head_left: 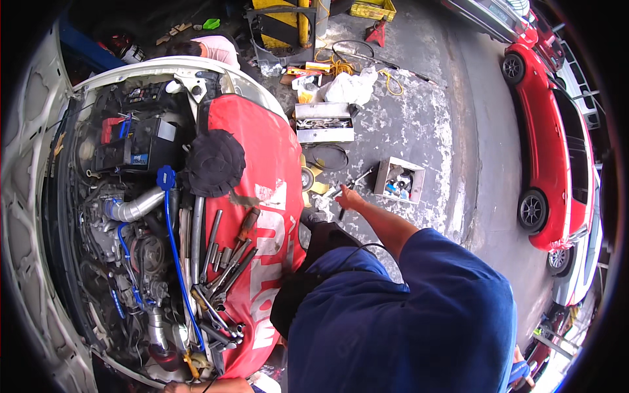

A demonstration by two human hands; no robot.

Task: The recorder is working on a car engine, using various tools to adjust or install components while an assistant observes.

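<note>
My right hand reaches forward over the floor, closed around a slim metal tool with a pale shaft. Its exact kind is unclear. To the right of that hand stands an open white box of small parts. At the lower left, my left hand shows only partly, cut by the lower edge beside the engine bay; its fingers cannot be made out. Nearby, an orange-handled tool lies among several wrenches. More tools and a wooden-handled one rest on the red fender cover.
The engine bay holds a battery, a silver pipe and a blue hose. A metal toolbox and a white plastic bag lie on the floor. A person in pink is beyond the fender. A red car stands right.
</note>
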